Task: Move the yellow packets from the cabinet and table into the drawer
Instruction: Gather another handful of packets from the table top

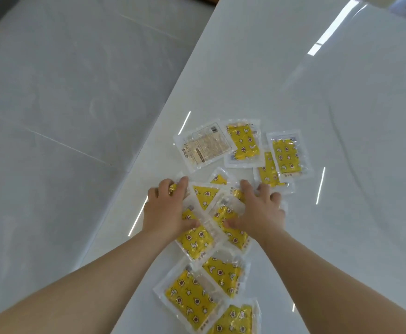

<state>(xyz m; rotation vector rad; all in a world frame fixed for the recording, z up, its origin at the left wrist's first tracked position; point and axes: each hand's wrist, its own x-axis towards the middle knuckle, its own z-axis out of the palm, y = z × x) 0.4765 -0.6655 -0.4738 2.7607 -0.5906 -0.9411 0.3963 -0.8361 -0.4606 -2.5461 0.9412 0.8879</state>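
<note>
Left hand (167,209): palm down on the middle heap of packets, fingers spread and curled over the heap's 9 o'clock edge, thumb pressing a packet toward the centre. Can't honestly tell if it's actually got a grip or is just pressing.

Right hand (257,213): same deal on the 3 o'clock side, fingers splayed over the wrappers, thumb pointing in at the other thumb. Grip or just resting, can't tell.

Hands together?: nope, apart, with a couple of packets showing in the gap between the thumbs.

Middle heap (206,218): yellow packets in clear wrap, overlapping every which way, caught between both hands.

Far bunch (243,143): out at 12 to 1 o'clock from the hands, three yellow ones overlapping, untouched.

Flipped packet (203,147): at 12 o'clock, pale label side up, its edge lying over a yellow one.

Near bunch (192,295): at 6 o'clock, between the forearms, three or four more, the nearest cut off by the frame edge.

Table (341,116): glossy white, everything's sitting on it.

Floor (52,92): pale grey tiles off at 9 o'clock.
</note>
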